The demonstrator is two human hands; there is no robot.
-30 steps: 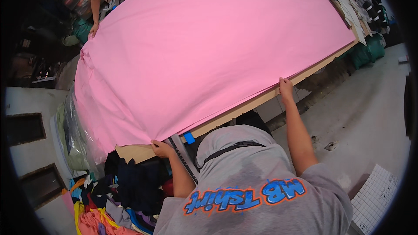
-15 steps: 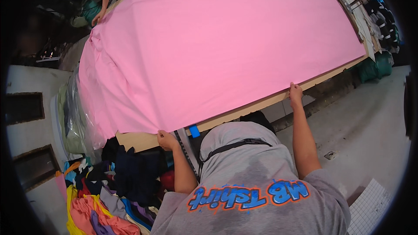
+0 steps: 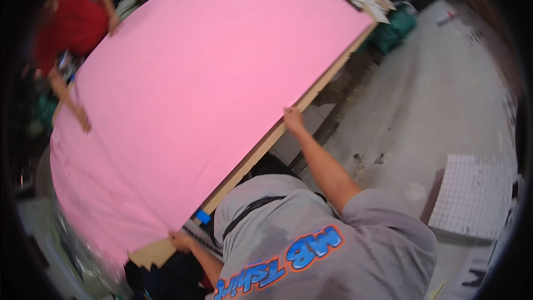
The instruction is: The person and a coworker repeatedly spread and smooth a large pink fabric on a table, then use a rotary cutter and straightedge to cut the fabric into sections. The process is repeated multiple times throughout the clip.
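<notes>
A large sheet of pink fabric (image 3: 211, 72) lies spread over a long table with a wooden edge (image 3: 266, 145). My left hand (image 3: 180, 241) pinches the fabric's near edge close to the table's left corner. Farther along that same edge, my right hand (image 3: 292, 118) grips the cloth between thumb and fingers. Between my hands the pink edge runs fairly straight along the wood. Past my left hand the cloth hangs over the table end in loose folds.
Across the table a person in a red top (image 3: 78, 19) rests a hand (image 3: 84, 121) on the cloth. Dark cloth (image 3: 166, 278) is heaped below my left hand. Gridded white sheets (image 3: 472, 197) lie on the floor at right; a green bag (image 3: 395, 30) sits by the far corner.
My view has turned, so the table now slants more steeply. The other person's hand has moved inward onto the cloth, and the bunched creases there look flatter. Both my hands keep hold.
</notes>
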